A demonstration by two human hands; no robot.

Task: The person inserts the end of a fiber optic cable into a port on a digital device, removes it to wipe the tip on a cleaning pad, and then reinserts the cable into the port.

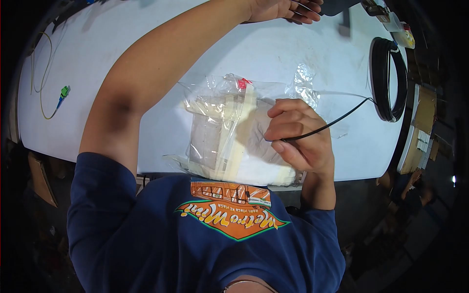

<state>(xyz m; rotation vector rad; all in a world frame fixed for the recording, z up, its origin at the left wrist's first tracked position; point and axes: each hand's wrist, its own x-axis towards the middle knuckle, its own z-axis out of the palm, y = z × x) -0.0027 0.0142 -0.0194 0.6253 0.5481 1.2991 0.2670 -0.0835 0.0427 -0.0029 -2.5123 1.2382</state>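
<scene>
My right hand [305, 139] is closed in a pinch on a thin black cable [337, 121], close to its end, where a bit of blue shows. Below that hand lies a clear plastic bag [205, 105] with a pale, boxy package [234, 132] inside, crossed by cream-coloured strips. Across the table reaches my left arm; my left hand [288, 10] is at the top edge, partly cut off. Its fingers are apart, beside a dark object [337, 6], and a thin light line crosses them. I see nothing clearly gripped there.
The black cable runs to a large coil [389, 80] at the right of the white table [161, 19]. A thin yellow cable [43, 105] with a green connector [65, 91] lies at the left. Small containers [398, 29] stand at the top right. Cardboard [422, 115] is beyond the table's right edge.
</scene>
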